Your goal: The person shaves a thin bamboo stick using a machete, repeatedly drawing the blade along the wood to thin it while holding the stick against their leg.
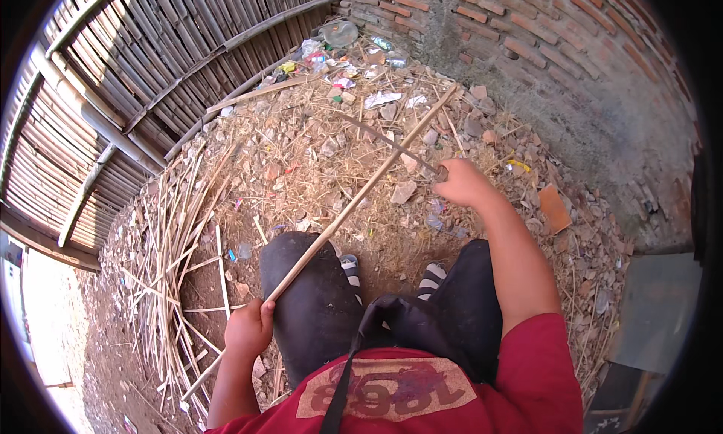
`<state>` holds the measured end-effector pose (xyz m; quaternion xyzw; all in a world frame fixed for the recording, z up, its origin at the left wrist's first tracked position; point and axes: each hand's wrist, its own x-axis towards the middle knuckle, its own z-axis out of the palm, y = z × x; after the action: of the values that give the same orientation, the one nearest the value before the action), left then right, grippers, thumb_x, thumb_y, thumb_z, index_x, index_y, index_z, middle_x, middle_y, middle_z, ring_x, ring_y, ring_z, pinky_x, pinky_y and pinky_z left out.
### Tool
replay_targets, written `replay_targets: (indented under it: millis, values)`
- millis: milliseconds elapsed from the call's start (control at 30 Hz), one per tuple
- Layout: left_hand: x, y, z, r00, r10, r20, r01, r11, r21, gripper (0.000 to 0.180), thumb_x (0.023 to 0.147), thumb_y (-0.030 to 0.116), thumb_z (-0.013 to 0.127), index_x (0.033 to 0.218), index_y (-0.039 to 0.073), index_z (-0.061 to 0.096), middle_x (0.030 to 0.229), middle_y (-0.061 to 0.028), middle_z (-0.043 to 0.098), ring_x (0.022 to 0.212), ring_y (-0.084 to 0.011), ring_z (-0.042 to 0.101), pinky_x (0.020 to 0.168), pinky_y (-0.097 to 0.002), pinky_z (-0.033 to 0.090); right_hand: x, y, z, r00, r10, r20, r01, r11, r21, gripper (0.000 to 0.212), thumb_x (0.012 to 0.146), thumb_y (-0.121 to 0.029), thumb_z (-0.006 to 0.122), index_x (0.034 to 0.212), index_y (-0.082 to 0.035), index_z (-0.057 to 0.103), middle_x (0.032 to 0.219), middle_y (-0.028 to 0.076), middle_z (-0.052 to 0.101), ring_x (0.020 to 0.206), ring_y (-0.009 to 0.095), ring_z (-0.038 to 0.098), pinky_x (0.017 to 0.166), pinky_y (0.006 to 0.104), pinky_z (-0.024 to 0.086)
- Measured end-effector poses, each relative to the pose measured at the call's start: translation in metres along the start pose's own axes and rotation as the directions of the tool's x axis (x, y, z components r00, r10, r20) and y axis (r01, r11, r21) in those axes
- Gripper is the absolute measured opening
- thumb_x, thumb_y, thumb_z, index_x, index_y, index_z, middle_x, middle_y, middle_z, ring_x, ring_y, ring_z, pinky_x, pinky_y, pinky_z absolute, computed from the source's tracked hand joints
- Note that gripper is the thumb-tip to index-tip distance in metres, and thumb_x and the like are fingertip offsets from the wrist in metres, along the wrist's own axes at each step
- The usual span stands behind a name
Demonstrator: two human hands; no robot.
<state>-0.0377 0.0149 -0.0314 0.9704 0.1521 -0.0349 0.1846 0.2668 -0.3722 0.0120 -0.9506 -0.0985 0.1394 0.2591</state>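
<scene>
My left hand (250, 330) is closed around a long pale bamboo strip (343, 220) beside my left knee. The strip slants up and away to the right over my thigh, and its lower end sticks out below my fist. In my right hand (461, 184), fingers wrapped round the handle, is a long knife (369, 130) with a narrow brown blade. The blade points up and left and crosses the strip near its far part. Whether blade and strip touch, I cannot tell.
A loose heap of thin bamboo strips (169, 283) lies on the ground to my left. Rubble, straw and litter (339, 84) cover the ground ahead. A bamboo fence (188, 50) stands at the far left, a brick wall (557, 65) at the right. A grey panel (654, 306) sits at the lower right.
</scene>
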Motion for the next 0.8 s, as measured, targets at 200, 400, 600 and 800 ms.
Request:
replay_targets:
  millis: [200,400,600,800]
  values:
    - [-0.01,-0.005,0.013,0.998,-0.001,-0.067,0.006,0.998,0.069,0.041,0.103,0.041,0.054,0.083,0.006,0.058,0.073,-0.0238,0.066,0.068,-0.0472,0.065,0.061,-0.0577,0.05,-0.014,-0.02,0.017,0.968,-0.192,0.16,0.226,0.945,-0.237,0.024,0.074,-0.021,0.07,0.089,-0.003,0.071,0.082,0.021,0.07,0.084,0.037,0.07,0.074,0.0469,0.054]
    - [-0.011,0.007,0.009,0.994,-0.004,-0.108,0.015,0.995,0.102,0.039,0.103,0.04,0.054,0.085,0.005,0.058,0.072,-0.0232,0.066,0.068,-0.0471,0.065,0.061,-0.0572,0.051,-0.009,-0.004,0.006,0.986,-0.152,0.065,0.161,0.974,-0.157,0.024,0.073,-0.024,0.071,0.085,-0.002,0.07,0.079,0.02,0.069,0.077,0.038,0.068,0.071,0.0483,0.053]
    - [-0.009,-0.002,0.017,0.996,0.02,-0.092,-0.016,0.999,0.045,0.039,0.103,0.04,0.055,0.086,0.005,0.058,0.073,-0.0234,0.066,0.069,-0.0475,0.065,0.061,-0.0571,0.05,-0.002,-0.011,0.003,0.953,-0.084,0.29,0.148,0.967,-0.208,0.034,0.073,-0.027,0.069,0.099,-0.006,0.074,0.098,0.02,0.073,0.094,0.038,0.07,0.082,0.0482,0.055]
    - [-0.012,0.004,0.012,0.994,0.006,-0.109,0.004,0.996,0.087,0.039,0.101,0.039,0.057,0.087,0.004,0.057,0.075,-0.0233,0.066,0.069,-0.0475,0.065,0.061,-0.0571,0.049,-0.013,-0.024,0.006,0.96,-0.14,0.243,0.213,0.927,-0.307,0.042,0.073,-0.028,0.074,0.108,-0.004,0.074,0.093,0.02,0.073,0.089,0.037,0.071,0.079,0.0454,0.055]
